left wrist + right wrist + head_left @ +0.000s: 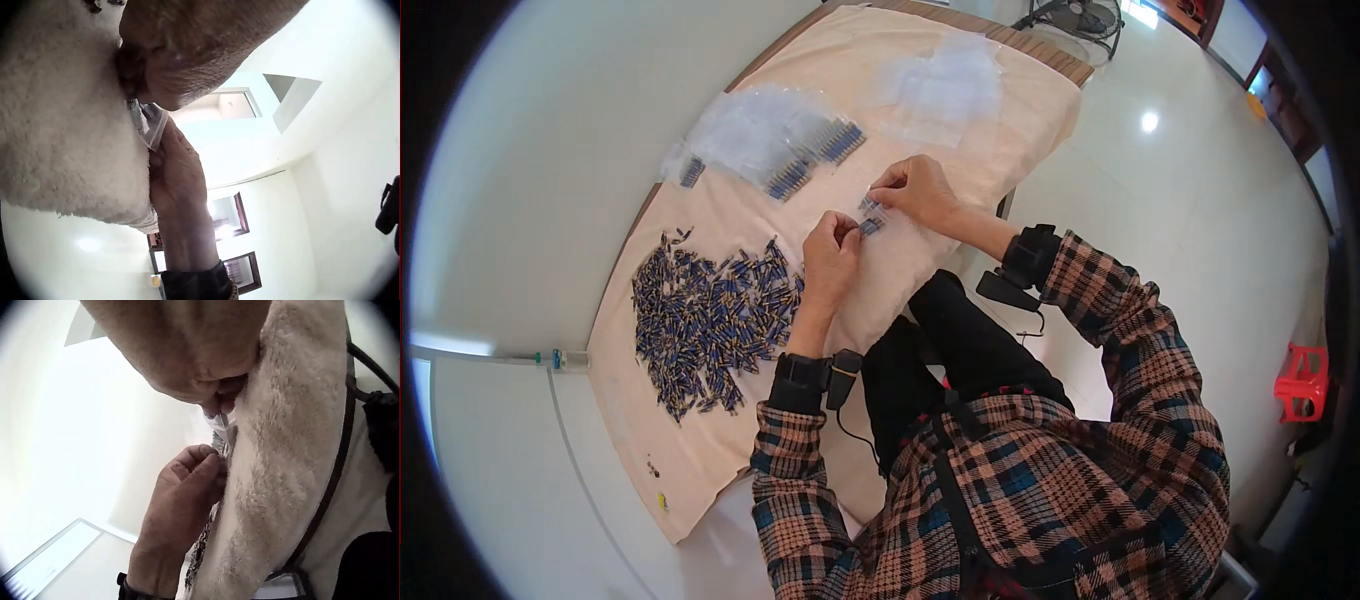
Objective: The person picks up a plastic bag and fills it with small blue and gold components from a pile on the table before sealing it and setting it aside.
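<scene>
Between my two hands is a small clear plastic bag (pixel 871 222) with several slim dark blue pieces in it. My left hand (pixel 830 262) pinches its near left side with curled fingers. On the far right side, my right hand (pixel 922 192) grips the bag between thumb and fingers. In the left wrist view the bag (pixel 149 128) stretches between both hands, low over the fluffy cloth. A large loose pile of small blue pieces with gold-coloured ends (pixel 715 325) lies left of my left hand.
Filled clear bags (pixel 762 140) lie in an overlapping row beyond my hands. Flat clear bags (pixel 945 85) are spread at the far right. The cream cloth (pixel 625 420) covers the table. A few tiny bits (pixel 662 500) lie near its left corner. A red stool (pixel 1302 383) stands on the floor.
</scene>
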Available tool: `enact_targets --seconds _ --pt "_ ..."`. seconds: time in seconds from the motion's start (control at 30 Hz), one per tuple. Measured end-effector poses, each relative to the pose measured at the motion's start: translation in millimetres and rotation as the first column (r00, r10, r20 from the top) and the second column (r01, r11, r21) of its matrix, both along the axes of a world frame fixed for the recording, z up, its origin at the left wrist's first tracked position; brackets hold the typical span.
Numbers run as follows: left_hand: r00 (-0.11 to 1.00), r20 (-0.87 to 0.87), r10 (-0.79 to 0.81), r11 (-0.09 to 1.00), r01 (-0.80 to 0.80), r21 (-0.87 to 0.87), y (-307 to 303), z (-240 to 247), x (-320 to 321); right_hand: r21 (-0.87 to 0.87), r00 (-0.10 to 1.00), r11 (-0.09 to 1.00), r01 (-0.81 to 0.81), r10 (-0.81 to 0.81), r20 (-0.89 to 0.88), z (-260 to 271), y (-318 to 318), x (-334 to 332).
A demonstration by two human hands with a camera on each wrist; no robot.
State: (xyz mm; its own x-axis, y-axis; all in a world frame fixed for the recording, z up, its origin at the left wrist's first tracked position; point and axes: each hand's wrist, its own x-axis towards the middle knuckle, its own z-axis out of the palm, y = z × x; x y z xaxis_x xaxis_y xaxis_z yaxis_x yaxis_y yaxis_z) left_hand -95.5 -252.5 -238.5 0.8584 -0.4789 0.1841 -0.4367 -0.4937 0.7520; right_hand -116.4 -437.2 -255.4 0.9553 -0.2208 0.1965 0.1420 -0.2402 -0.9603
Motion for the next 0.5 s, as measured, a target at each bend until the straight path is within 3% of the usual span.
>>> enact_targets --seconds 0.23,0.33,0.4,0.5 --pt "0.999 -0.026 -0.022 0.999 0.021 -0.038 2 -2 1 -0.114 0.997 0.993 0.040 -0.033 0.063 -6 4 2" --pt "0.999 -0.049 0.001 0.999 -0.003 -0.043 2 -3 -1 -0.224 0.986 0.963 -0.147 0.162 0.049 -3 -6 6" --pt "0.998 -0.059 0.017 0.999 -0.020 -0.048 3 -4 -2 -0.262 0.982 0.951 -0.165 0.184 0.049 -1 -8 8" --pt "0.991 0.137 -0.005 0.999 0.010 -0.037 3 -7 -3 -0.336 0.972 0.920 -0.204 0.231 0.044 0 -9 8"
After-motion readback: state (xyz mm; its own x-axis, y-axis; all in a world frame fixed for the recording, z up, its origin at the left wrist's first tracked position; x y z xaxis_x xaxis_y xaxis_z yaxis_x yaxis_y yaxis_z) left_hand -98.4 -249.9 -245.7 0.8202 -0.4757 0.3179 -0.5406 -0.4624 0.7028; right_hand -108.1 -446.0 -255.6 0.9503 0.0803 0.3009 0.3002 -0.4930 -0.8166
